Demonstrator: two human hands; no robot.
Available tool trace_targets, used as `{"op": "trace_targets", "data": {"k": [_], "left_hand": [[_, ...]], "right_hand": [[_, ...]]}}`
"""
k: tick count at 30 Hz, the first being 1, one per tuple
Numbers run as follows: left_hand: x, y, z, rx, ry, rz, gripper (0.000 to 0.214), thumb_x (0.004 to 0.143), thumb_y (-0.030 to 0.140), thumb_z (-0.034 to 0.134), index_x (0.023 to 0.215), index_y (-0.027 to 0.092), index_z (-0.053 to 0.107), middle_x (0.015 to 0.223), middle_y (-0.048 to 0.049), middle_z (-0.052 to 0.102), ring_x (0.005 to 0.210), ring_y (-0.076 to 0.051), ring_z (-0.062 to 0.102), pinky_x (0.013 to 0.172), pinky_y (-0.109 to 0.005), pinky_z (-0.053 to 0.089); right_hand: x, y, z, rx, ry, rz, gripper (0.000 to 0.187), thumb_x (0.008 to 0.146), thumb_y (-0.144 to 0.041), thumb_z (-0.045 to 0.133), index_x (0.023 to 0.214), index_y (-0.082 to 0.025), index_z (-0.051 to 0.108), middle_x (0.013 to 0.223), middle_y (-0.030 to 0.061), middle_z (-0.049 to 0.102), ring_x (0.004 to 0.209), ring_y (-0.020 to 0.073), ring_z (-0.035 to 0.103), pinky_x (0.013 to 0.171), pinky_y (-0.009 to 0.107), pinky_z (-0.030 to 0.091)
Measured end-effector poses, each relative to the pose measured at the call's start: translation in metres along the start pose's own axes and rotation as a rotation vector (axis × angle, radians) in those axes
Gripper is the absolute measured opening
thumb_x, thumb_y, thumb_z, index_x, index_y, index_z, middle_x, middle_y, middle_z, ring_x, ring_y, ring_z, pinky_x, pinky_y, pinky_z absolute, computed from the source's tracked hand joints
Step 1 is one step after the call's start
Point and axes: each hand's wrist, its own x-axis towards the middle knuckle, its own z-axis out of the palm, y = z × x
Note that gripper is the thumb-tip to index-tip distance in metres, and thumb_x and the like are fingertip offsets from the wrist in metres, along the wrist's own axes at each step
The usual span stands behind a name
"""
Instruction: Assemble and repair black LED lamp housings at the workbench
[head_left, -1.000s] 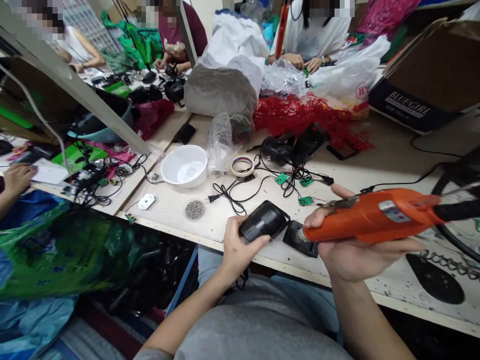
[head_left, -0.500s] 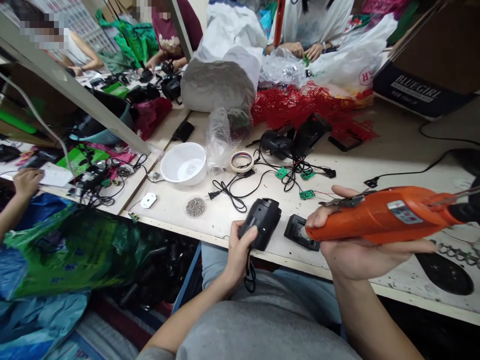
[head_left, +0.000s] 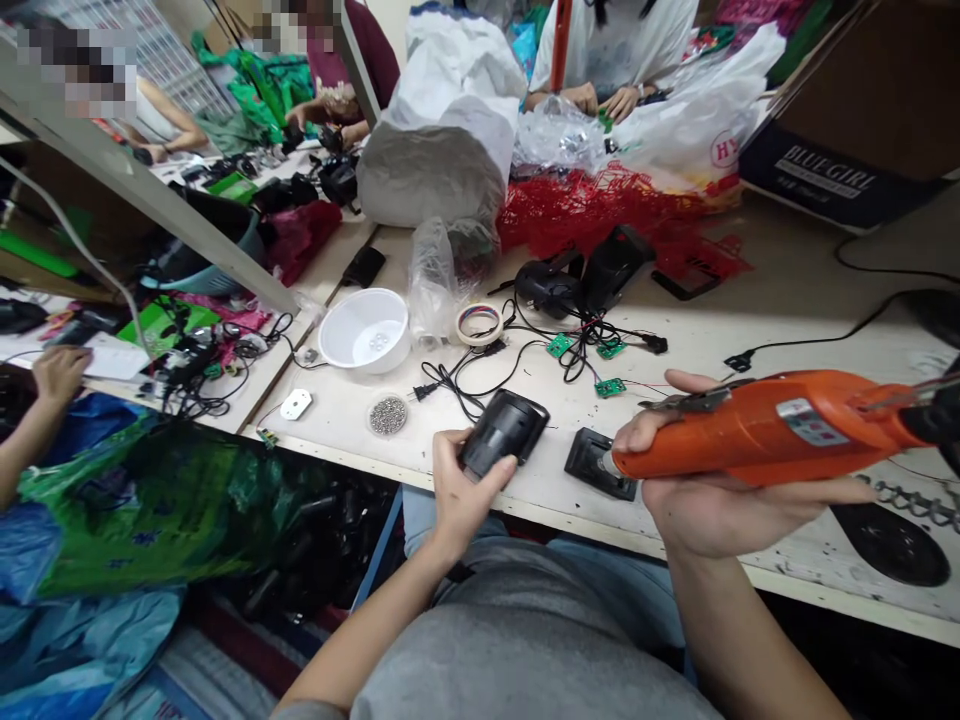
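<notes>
My left hand [head_left: 466, 492] is closed around a black plastic housing [head_left: 505, 434], held tilted just over the front of the table. In my right hand [head_left: 720, 510] lies an orange electric screwdriver [head_left: 757, 432], thumb and fingers around its body, its nose pointing left. Below that nose sits a black rectangular part [head_left: 600, 462] on the table; whether the tip touches it I cannot tell. A clear round dish of small metal screws [head_left: 388, 414] stands left of my left hand. Green circuit boards [head_left: 610, 388] with thin wires lie beyond the black part.
A white bowl [head_left: 363, 330], a tape roll [head_left: 480, 325] and black cables [head_left: 469, 385] lie behind my hands. Red netting [head_left: 585, 210] and a big white sack [head_left: 442, 130] stand farther back. A black disc [head_left: 889, 540] is at right. Other people work across and to the left.
My left hand has turned the black housing, so another face of it shows, and shifted it slightly left. The hanging cord is out of sight. My right hand and screwdriver stay nearly still.
</notes>
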Motion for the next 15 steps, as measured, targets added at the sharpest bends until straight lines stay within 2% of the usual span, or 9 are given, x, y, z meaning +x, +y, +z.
{"op": "trace_targets", "data": {"k": [2, 7, 10, 12, 15], "left_hand": [[-0.007, 0.001, 0.005, 0.104, -0.063, 0.122, 0.054, 0.068, 0.048, 0.082, 0.106, 0.020, 0.054, 0.103, -0.0057, 0.058, 0.099, -0.025, 0.062, 0.086, -0.039, 0.052], [-0.010, 0.005, 0.009, 0.294, -0.120, 0.318, 0.049, 0.074, 0.043, 0.078, 0.108, 0.019, 0.053, 0.104, -0.0078, 0.056, 0.099, -0.027, 0.061, 0.085, -0.043, 0.054], [-0.003, 0.013, 0.006, 0.369, -0.165, 0.415, 0.062, 0.075, 0.043, 0.080, 0.123, 0.019, 0.051, 0.124, -0.0143, 0.053, 0.117, -0.033, 0.056, 0.098, -0.050, 0.050], [0.002, 0.019, 0.007, 0.410, -0.216, 0.451, 0.075, 0.072, 0.046, 0.083, 0.132, 0.021, 0.048, 0.136, -0.0166, 0.048, 0.127, -0.036, 0.051, 0.105, -0.053, 0.046], [0.009, 0.027, 0.013, 0.425, -0.312, 0.403, 0.078, 0.069, 0.049, 0.085, 0.133, 0.022, 0.049, 0.134, -0.0141, 0.053, 0.126, -0.035, 0.053, 0.105, -0.052, 0.048]], "right_hand": [[0.001, -0.002, 0.003, 0.022, 0.021, 0.018, 0.083, 0.076, -0.095, 0.033, 0.109, -0.025, 0.063, 0.061, 0.0017, 0.055, 0.047, 0.0227, 0.055, 0.045, 0.037, 0.046], [-0.001, -0.007, 0.013, -0.054, 0.010, -0.003, 0.090, 0.063, -0.102, 0.037, 0.109, -0.028, 0.061, 0.058, 0.0015, 0.056, 0.047, 0.0242, 0.054, 0.050, 0.041, 0.048], [-0.005, -0.003, 0.019, -0.035, 0.048, -0.042, 0.085, 0.072, -0.098, 0.030, 0.109, -0.028, 0.061, 0.058, 0.0010, 0.053, 0.046, 0.0231, 0.051, 0.051, 0.041, 0.047], [-0.006, 0.002, 0.020, 0.006, 0.076, -0.049, 0.082, 0.077, -0.095, 0.027, 0.109, -0.028, 0.062, 0.057, 0.0010, 0.052, 0.048, 0.0233, 0.052, 0.054, 0.042, 0.049], [-0.007, 0.009, 0.022, 0.062, 0.047, -0.066, 0.083, 0.078, -0.094, 0.025, 0.112, -0.028, 0.063, 0.059, 0.0015, 0.055, 0.051, 0.0244, 0.056, 0.056, 0.043, 0.050]]}}
